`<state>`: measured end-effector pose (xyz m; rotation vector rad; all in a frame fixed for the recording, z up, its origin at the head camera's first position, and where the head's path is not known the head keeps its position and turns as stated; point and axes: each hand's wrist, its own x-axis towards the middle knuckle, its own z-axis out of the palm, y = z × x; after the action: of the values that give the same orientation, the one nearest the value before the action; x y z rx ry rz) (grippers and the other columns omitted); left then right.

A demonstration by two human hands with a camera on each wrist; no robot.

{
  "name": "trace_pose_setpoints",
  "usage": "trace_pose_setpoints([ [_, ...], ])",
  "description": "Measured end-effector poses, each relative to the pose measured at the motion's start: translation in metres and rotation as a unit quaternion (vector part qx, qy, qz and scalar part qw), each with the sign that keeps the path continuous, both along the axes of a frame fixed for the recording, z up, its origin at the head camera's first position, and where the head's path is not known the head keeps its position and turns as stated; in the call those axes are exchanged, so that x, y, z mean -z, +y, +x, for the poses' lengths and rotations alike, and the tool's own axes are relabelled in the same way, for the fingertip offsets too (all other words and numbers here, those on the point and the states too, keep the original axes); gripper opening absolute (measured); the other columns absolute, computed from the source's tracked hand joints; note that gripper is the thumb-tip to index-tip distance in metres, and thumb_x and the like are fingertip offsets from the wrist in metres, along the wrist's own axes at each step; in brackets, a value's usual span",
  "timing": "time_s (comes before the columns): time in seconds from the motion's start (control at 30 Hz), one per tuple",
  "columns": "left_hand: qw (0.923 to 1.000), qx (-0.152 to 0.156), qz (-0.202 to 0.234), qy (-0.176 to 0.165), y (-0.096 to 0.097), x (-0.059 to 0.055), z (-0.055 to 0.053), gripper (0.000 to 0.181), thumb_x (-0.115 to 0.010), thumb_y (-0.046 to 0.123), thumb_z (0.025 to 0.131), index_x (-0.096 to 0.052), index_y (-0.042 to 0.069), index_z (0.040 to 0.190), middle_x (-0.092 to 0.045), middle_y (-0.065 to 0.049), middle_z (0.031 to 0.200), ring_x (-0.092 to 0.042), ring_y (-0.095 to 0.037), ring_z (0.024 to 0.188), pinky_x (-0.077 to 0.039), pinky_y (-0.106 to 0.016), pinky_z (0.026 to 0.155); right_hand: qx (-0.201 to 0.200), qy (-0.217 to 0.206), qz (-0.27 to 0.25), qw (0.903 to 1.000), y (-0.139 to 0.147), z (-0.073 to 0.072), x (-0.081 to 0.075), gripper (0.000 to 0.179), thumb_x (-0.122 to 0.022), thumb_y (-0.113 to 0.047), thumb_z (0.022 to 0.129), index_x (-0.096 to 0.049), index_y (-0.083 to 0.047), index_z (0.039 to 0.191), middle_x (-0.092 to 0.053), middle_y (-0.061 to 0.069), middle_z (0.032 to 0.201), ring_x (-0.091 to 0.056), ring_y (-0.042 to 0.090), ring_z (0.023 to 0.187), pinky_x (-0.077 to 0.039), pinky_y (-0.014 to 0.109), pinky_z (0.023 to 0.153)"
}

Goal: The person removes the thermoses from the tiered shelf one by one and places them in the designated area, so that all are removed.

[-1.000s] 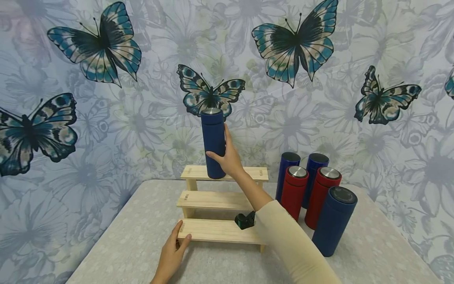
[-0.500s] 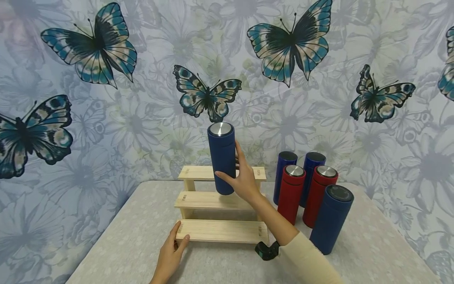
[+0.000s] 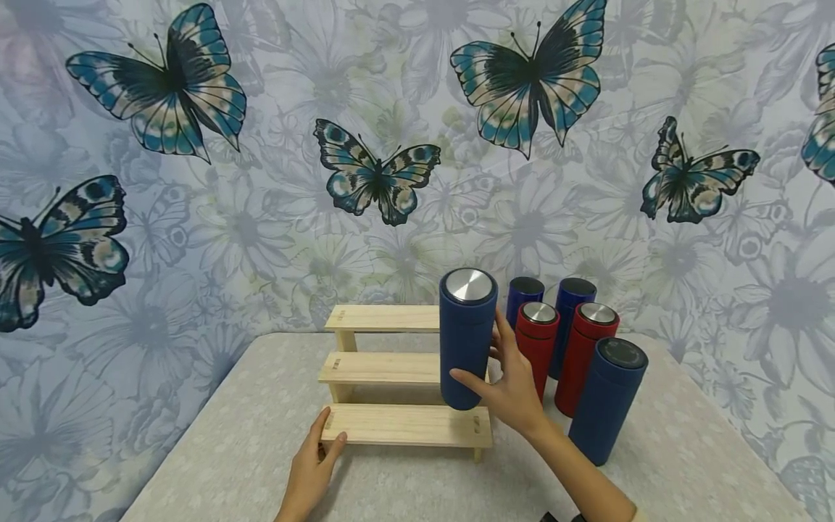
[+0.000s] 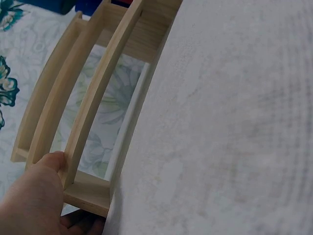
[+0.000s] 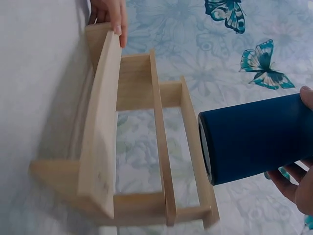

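Note:
My right hand [image 3: 517, 388] grips a dark blue thermos bottle [image 3: 464, 341] with a shiny silver lid, thumb on its near side and fingers behind. The bottle is upright in the air, overlapping the right end of a three-step wooden shelf rack [image 3: 404, 424] in the head view. From the right wrist view, the base of the blue thermos bottle [image 5: 254, 137] shows close to the steps. At the rack's lower left corner, my left hand [image 3: 309, 464] holds the end of the bottom step, the thumb over its front edge. In the left wrist view the thumb [image 4: 51, 159] presses the wood.
Right of the rack stand two red thermos bottles [image 3: 577, 370] with silver lids, two dark blue ones [image 3: 525, 288] behind them, and a blue one [image 3: 607, 406] with a dark lid in front. A pale cloth [image 3: 235, 428] covers the table. A butterfly-patterned backdrop [image 3: 261, 254] rises behind.
My right hand has brought the blue thermos bottle down and to the right, nearer to me, from above the top step. The left hand keeps its hold on the rack.

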<state>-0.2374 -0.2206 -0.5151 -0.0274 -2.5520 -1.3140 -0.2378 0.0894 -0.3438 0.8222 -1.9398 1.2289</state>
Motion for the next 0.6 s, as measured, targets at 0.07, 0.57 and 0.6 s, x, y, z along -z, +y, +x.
trace_pose_setpoints([
  [0.07, 1.0, 0.001, -0.001, 0.0, 0.0, 0.0, 0.0, 0.069, -0.049, 0.042, 0.095, -0.022, 0.003, 0.145, -0.037, -0.033, 0.134, -0.054, -0.042, 0.106, -0.049, -0.049, 0.081, 0.012, 0.009, 0.006, 0.9999, 0.013, 0.003, 0.008, 0.106, -0.081, 0.006, 0.063, -0.014, 0.002, 0.145, -0.054, 0.026, 0.12, -0.058, 0.031, 0.103, -0.051, 0.045, 0.08],
  [0.57, 1.0, 0.004, 0.001, 0.009, 0.0, 0.0, 0.0, 0.068, -0.05, 0.04, 0.095, -0.023, 0.003, 0.145, -0.042, -0.032, 0.131, -0.06, -0.034, 0.098, -0.053, -0.041, 0.075, 0.149, -0.084, -0.007, 0.9852, 0.084, 0.013, 0.065, 0.113, -0.082, 0.0, 0.066, -0.006, -0.014, 0.149, -0.056, 0.023, 0.12, -0.062, 0.035, 0.095, -0.053, 0.037, 0.077],
  [0.6, 1.0, 0.003, 0.003, 0.007, 0.0, 0.0, -0.001, 0.068, -0.05, 0.04, 0.095, -0.023, 0.003, 0.145, -0.042, -0.031, 0.131, -0.06, -0.033, 0.098, -0.053, -0.04, 0.075, 0.154, -0.089, -0.008, 0.9841, 0.085, 0.013, 0.068, 0.113, -0.082, -0.001, 0.067, -0.005, -0.015, 0.149, -0.056, 0.023, 0.119, -0.062, 0.035, 0.094, -0.053, 0.036, 0.076],
])
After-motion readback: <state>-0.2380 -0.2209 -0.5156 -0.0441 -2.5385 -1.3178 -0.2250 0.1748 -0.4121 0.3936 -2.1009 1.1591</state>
